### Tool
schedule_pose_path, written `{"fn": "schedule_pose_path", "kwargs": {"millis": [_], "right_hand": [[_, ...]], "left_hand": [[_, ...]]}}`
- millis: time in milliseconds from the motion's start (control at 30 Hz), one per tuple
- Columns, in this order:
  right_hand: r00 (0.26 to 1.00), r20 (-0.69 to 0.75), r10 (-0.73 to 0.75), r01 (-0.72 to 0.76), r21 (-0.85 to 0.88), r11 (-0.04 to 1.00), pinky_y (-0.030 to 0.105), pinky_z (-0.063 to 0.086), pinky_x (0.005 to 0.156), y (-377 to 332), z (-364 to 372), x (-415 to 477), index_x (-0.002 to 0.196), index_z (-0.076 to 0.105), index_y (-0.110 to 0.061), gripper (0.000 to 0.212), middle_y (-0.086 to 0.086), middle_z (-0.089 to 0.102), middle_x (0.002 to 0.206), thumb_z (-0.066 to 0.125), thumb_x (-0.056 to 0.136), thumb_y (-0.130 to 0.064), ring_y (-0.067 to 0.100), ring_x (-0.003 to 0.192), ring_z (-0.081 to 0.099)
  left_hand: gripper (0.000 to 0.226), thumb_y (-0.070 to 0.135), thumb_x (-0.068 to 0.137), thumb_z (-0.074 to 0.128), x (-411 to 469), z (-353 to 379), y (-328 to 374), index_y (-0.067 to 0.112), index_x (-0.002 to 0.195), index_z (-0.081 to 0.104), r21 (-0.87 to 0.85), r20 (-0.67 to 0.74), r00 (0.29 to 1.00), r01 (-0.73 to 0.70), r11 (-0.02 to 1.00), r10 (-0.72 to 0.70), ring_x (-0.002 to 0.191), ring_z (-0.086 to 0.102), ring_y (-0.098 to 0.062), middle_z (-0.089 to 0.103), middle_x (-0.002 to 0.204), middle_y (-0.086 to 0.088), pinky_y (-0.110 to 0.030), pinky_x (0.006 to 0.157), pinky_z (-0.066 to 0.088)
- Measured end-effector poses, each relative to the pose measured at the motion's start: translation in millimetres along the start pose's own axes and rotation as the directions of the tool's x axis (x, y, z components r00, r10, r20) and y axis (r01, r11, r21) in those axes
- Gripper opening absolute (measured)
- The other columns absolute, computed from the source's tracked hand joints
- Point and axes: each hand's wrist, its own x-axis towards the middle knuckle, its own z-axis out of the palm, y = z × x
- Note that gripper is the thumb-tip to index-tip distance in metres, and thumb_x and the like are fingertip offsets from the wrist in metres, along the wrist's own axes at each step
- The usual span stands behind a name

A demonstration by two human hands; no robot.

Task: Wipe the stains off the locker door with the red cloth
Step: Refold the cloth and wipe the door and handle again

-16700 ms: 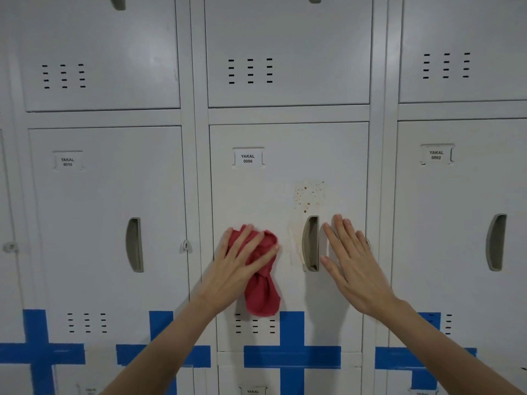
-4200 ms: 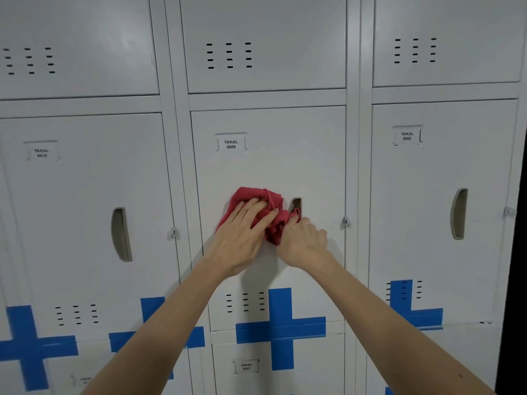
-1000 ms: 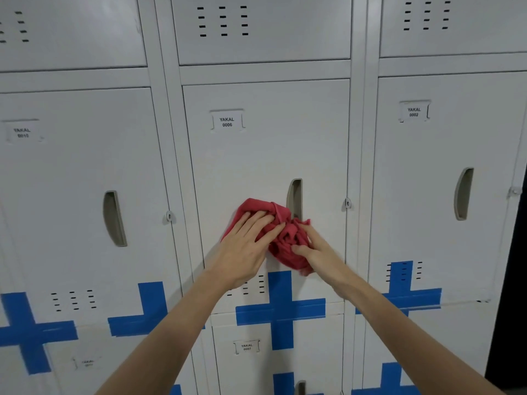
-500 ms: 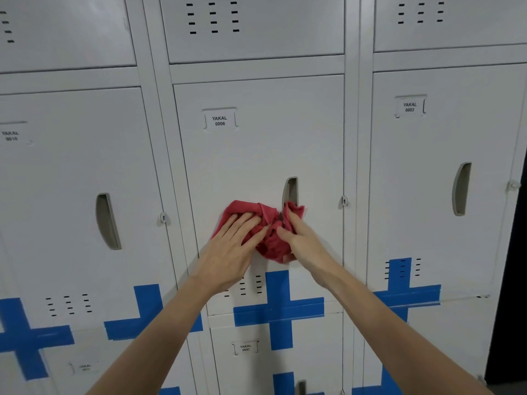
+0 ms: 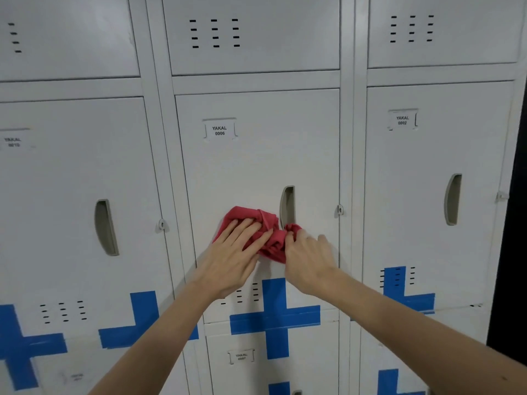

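Observation:
The grey locker door (image 5: 256, 166), labelled YAKAL 0006, fills the middle of the view. A crumpled red cloth (image 5: 271, 238) is pressed against it just left of and below the recessed handle (image 5: 287, 206). My left hand (image 5: 233, 255) lies flat on the cloth's left part, fingers spread. My right hand (image 5: 308, 258) pinches the cloth's right end beside the handle's lower end. No stains show on the visible door surface around the handle. The door area under the cloth and hands is hidden.
Neighbouring locker doors stand to the left (image 5: 85, 195) and right (image 5: 427, 181), each with its own handle. Blue tape crosses (image 5: 275, 317) mark the lower doors. A dark gap (image 5: 513, 223) runs along the right edge of the lockers.
Both hands and the cloth have stayed by the handle, shifting slightly. My right hand has slid up to the handle's lower end. The speckled stain seen beside the handle long ago no longer shows.

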Motion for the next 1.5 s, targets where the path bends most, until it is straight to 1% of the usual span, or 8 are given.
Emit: {"fn": "schedule_pose_path", "kwargs": {"millis": [200, 500, 867, 1000, 1133, 1267, 1400, 1500], "right_hand": [[0.993, 0.040, -0.109, 0.116, -0.289, 0.950, 0.044, 0.038, 0.092, 2, -9, 3, 0.118, 0.048, -0.008, 0.032, 0.012, 0.055, 0.109, 0.043, 0.090, -0.023, 0.026, 0.093, 0.057], [0.993, 0.085, 0.085, -0.107, 0.311, 0.944, 0.038, 0.036, 0.083, -1, -15, 12, 0.109, 0.051, -0.011, 0.030, 0.009, 0.060, 0.109, 0.041, 0.093, -0.034, 0.029, 0.098, 0.058], [0.956, 0.041, 0.290, -0.282, 0.398, 0.873, 0.040, 0.035, 0.088, -21, 0, 7, 0.112, 0.046, -0.012, 0.028, 0.010, 0.060, 0.109, 0.042, 0.091, -0.029, 0.027, 0.095, 0.059], [0.955, -0.017, 0.297, -0.271, 0.364, 0.891, 0.038, 0.036, 0.085, -24, 1, 0, 0.108, 0.047, -0.011, 0.022, 0.009, 0.060, 0.106, 0.042, 0.093, -0.027, 0.026, 0.092, 0.058], [0.956, -0.110, 0.273, -0.215, 0.371, 0.903, 0.036, 0.036, 0.084, -20, 1, -20, 0.103, 0.050, -0.012, 0.018, 0.006, 0.058, 0.105, 0.040, 0.094, -0.024, 0.023, 0.087, 0.054], [0.957, -0.196, 0.213, -0.043, 0.632, 0.774, 0.027, 0.045, 0.081, -27, 16, -60, 0.118, 0.051, -0.017, 0.023, -0.002, 0.054, 0.106, 0.046, 0.096, -0.023, 0.016, 0.091, 0.055], [0.953, -0.045, 0.299, -0.068, 0.932, 0.357, 0.011, 0.043, 0.076, -33, 24, -68, 0.125, 0.053, -0.022, 0.033, -0.007, 0.051, 0.100, 0.055, 0.093, -0.014, 0.004, 0.088, 0.054], [0.965, 0.083, 0.250, -0.134, 0.971, 0.196, 0.012, 0.042, 0.078, -29, 21, -64, 0.129, 0.052, -0.025, 0.036, -0.004, 0.048, 0.102, 0.053, 0.094, -0.015, 0.004, 0.091, 0.054]], "left_hand": [[0.052, 0.037, 0.098, 0.037, 4, 1, 4, 0.022, 0.148, 0.031, -0.031, -0.004, 1.000, 0.001, 1.000, -0.001, 0.138, 0.033, -0.026, 0.042, 0.146, -0.007, -0.043, 0.117, 0.021], [0.049, 0.034, 0.098, 0.032, 5, -4, 10, 0.019, 0.143, 0.041, -0.082, 0.017, 0.999, 0.031, 0.996, -0.029, 0.137, 0.036, -0.027, 0.045, 0.144, -0.009, -0.043, 0.116, 0.020], [0.050, 0.033, 0.096, 0.030, 7, -9, 12, 0.019, 0.142, 0.043, -0.140, 0.033, 0.998, 0.048, 0.989, -0.044, 0.136, 0.037, -0.027, 0.045, 0.142, -0.009, -0.043, 0.117, 0.022], [0.052, 0.030, 0.094, 0.034, 7, -13, 10, 0.018, 0.143, 0.040, -0.153, 0.069, 0.997, 0.053, 0.987, -0.043, 0.136, 0.035, -0.027, 0.042, 0.143, -0.009, -0.044, 0.117, 0.024], [0.055, 0.014, 0.077, 0.068, 7, -12, 15, 0.013, 0.130, 0.055, -0.138, 0.035, 0.997, 0.067, 0.988, -0.063, 0.121, 0.052, -0.030, 0.056, 0.128, -0.012, -0.046, 0.103, 0.042], [0.042, 0.006, 0.069, 0.071, -5, -14, 30, 0.013, 0.109, 0.060, -0.152, 0.051, 0.981, 0.195, 0.969, -0.189, 0.097, 0.056, -0.026, 0.057, 0.108, -0.006, -0.036, 0.081, 0.048], [0.023, 0.019, 0.079, 0.056, -22, -18, 50, 0.017, 0.101, 0.052, -0.450, 0.238, 0.878, 0.478, 0.754, -0.415, 0.089, 0.045, -0.014, 0.047, 0.102, 0.005, -0.025, 0.078, 0.031], [0.014, 0.013, 0.079, 0.057, -26, -24, 60, 0.017, 0.086, 0.046, -0.695, 0.468, 0.717, 0.660, 0.286, -0.516, 0.071, 0.049, -0.014, 0.052, 0.079, 0.004, -0.027, 0.065, 0.037]]}}
